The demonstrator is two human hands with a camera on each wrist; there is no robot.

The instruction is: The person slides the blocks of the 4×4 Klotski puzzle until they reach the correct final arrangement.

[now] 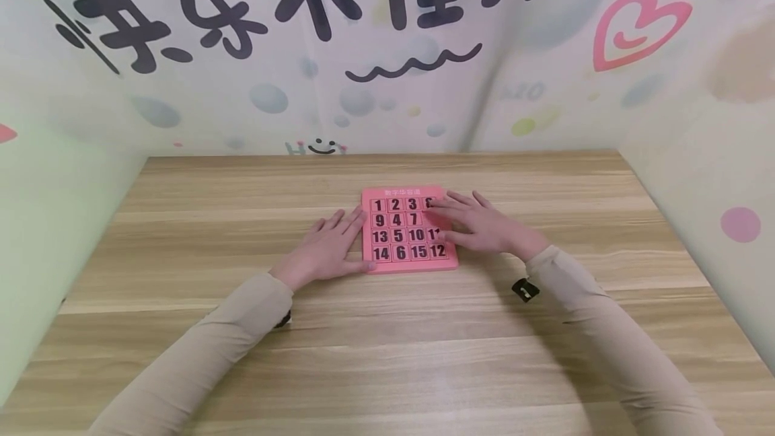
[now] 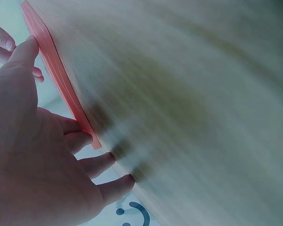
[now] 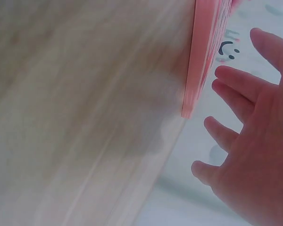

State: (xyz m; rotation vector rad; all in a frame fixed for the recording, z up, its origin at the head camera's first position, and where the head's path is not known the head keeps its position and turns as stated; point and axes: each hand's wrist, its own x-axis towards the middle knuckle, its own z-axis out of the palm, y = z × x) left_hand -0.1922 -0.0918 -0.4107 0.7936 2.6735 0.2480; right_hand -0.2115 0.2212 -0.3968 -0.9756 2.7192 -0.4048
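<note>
A pink number slide puzzle [image 1: 396,266] lies flat on the table, its tiles carrying black numbers. The top row reads 1, 2, 3 and a partly covered 8; a bare pink slot shows right of the 7. My left hand [image 1: 323,251] rests along the puzzle's left side, thumb at the near left corner and forefinger on the edge. In the left wrist view its other fingertips [image 2: 127,181] reach down to the wood. My right hand [image 1: 484,224] hovers with spread fingers over the puzzle's right side; the right wrist view shows them apart from the frame [image 3: 198,61].
The wood-grain table [image 1: 387,355] extends all round the puzzle. A white printed wall [image 1: 387,113] stands behind it, with side walls left and right. A small black piece [image 1: 525,290] sits under the right wrist.
</note>
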